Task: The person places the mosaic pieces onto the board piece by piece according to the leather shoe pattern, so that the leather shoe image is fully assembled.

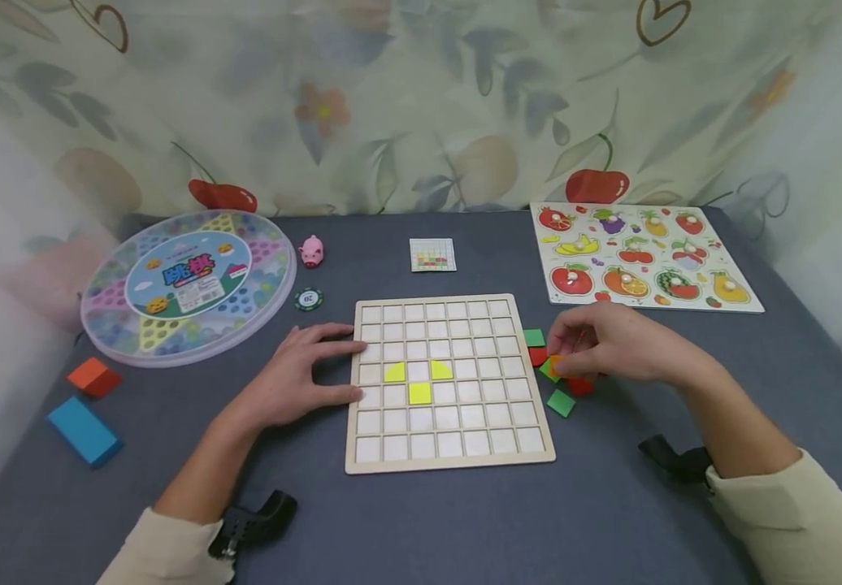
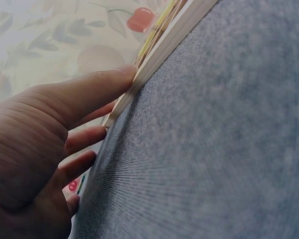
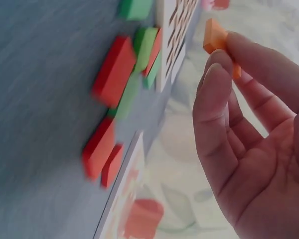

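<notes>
Orange, the small foam tile point(image 3: 215, 37) sits pinched at the right hand's point(image 1: 611, 345) fingertips just beside the pale wooden grid board point(image 1: 450, 443), which the flat, open left hand point(image 1: 304, 378) steadies; a loose pinch could, seemingly, drop it among the scattered red and green tiles point(image 1: 560, 400).

Grid board point(image 1: 450, 382) lies between the hands, left hand point(image 1: 304, 374) against its left edge; loose tiles point(image 1: 560, 402) under and beside right hand point(image 1: 611, 345); fruit puzzle point(image 1: 644, 256) behind right hand; round game case point(image 1: 187, 284) behind left hand, two blocks point(image 1: 84, 410) further left.
</notes>
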`<state>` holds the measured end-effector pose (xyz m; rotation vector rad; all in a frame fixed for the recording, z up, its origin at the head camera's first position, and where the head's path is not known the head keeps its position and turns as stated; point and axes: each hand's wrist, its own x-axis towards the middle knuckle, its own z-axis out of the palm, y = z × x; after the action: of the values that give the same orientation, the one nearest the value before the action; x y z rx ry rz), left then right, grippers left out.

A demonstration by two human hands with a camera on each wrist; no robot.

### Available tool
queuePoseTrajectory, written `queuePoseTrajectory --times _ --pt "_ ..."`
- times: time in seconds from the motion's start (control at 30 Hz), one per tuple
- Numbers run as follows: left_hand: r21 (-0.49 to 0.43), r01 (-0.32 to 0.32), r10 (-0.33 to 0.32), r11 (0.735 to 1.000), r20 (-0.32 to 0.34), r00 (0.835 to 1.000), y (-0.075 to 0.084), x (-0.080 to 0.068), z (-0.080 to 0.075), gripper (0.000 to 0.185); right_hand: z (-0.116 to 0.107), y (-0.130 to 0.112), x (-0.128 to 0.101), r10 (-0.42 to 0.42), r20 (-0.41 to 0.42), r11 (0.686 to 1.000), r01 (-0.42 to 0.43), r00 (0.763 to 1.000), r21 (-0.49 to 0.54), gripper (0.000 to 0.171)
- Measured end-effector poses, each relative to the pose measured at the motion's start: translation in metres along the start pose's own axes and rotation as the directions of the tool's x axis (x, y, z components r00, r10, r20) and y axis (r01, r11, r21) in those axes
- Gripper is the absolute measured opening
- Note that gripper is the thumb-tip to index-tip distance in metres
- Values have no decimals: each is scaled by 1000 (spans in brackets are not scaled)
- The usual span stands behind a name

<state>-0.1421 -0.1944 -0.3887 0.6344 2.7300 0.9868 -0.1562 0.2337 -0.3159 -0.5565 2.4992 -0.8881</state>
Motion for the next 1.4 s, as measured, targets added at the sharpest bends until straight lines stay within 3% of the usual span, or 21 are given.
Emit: queuePoseTrajectory --times 0.4,0.67,0.93,1.17,1.4 --pt "-7 2 -2 1000 10 1000 0 2 1 63 14 -33 43 -44 47 995 40 998 90 18" --pt "-15 -2 2 1000 7 1000 -1 1 1 63 34 -61 72 -103 138 987 84 985 140 8" --pt "-11 0 0 1000 1 1000 0 2 1 63 53 -86 91 -171 218 982 148 961 117 7" --pt "-12 -15 15 1000 -13 1000 -1 1 0 61 75 -105 106 -228 279 973 226 933 38 12" --pt "-17 -16 15 1000 -19 1000 -1 -1 0 60 90 -117 115 -216 267 971 235 939 -40 13"
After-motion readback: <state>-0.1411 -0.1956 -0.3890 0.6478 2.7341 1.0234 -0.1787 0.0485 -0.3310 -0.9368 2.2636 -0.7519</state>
